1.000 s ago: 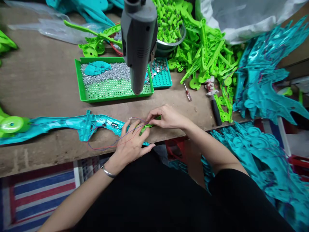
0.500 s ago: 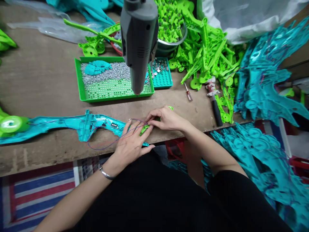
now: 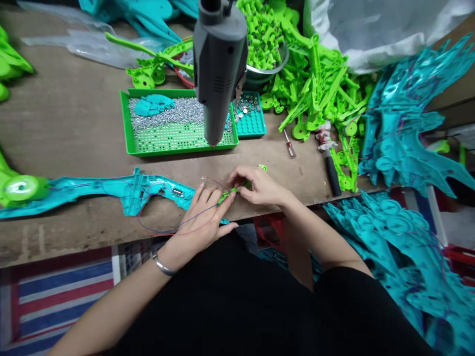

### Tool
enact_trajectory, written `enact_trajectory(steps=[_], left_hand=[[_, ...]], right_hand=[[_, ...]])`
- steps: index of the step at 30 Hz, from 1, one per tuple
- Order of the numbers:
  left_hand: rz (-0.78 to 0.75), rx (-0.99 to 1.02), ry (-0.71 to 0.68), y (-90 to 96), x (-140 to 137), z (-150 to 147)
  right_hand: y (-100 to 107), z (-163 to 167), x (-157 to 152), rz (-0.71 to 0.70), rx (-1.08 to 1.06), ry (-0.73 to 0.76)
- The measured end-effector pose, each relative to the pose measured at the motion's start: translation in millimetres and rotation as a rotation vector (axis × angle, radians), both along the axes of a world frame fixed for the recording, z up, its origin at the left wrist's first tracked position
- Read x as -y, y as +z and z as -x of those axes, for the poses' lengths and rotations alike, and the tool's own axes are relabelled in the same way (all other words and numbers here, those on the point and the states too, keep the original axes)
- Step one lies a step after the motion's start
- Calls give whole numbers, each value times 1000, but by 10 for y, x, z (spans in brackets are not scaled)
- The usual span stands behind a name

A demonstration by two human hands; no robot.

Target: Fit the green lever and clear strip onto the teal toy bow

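A long teal plastic shell (image 3: pixel 92 190) lies along the front of the wooden bench (image 3: pixel 67 133), with thin red and blue wires (image 3: pixel 163 228) looping out of it. My left hand (image 3: pixel 202 220) rests flat on the shell's right end, over the wires. My right hand (image 3: pixel 256 185) pinches a small green plastic piece (image 3: pixel 229 193) against the left fingertips. A tiny green bit (image 3: pixel 262 167) lies just behind my right hand. A grey electric screwdriver (image 3: pixel 219 64) hangs above, tip down over the trays.
A green tray of screws (image 3: pixel 174 129) and a small teal tray (image 3: pixel 251 118) sit behind my hands. A small screwdriver (image 3: pixel 288 143) and a black-handled tool (image 3: pixel 330 165) lie to the right. Green parts (image 3: pixel 315 84) and teal shells (image 3: pixel 401 123) pile up at right.
My hands have shifted slightly on the green piece; the wire loop now hangs lower, over the bench edge. The view has moved a little to the left.
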State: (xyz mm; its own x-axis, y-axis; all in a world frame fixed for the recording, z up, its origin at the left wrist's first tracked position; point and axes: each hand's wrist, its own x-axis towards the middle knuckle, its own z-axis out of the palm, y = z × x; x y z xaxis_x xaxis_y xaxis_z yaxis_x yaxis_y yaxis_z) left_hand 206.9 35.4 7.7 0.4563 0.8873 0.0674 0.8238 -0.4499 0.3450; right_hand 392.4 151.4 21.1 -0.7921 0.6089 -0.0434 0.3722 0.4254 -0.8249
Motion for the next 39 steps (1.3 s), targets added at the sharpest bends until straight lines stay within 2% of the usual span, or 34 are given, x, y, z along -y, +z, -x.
enact_trajectory(steps=[5, 10, 19, 22, 25, 28, 30, 32, 34, 35, 39], left_hand=[[-27, -17, -26, -34, 14, 24], [-92, -60, -12, -61, 79, 17], [-56, -25, -28, 38, 349, 103], [5, 15, -108, 188, 495, 281], [129, 82, -182, 504, 630, 520], [245, 267, -182, 827, 641, 649], [251, 391, -74, 911, 545, 591], [138, 421, 91, 843, 384, 428], [-33, 332, 220, 653, 200, 224], [-73, 287, 256, 536, 114, 131], [-88, 237, 243, 140, -93, -70]], right_hand=[[-56, 5, 93, -174, -46, 71], [-78, -74, 165, -279, -27, 23], [-247, -150, 205, -459, -67, 58], [-305, -188, 211, -526, -95, 56], [-290, -201, 249, -529, -119, 33], [-210, -105, 290, -413, -151, -76], [-157, 19, 299, -296, -121, -185], [-125, 142, 290, -163, -80, -245], [-112, 210, 269, -43, -78, -260], [-109, 212, 259, 1, -91, -270], [-105, 58, 244, 46, -117, -356]])
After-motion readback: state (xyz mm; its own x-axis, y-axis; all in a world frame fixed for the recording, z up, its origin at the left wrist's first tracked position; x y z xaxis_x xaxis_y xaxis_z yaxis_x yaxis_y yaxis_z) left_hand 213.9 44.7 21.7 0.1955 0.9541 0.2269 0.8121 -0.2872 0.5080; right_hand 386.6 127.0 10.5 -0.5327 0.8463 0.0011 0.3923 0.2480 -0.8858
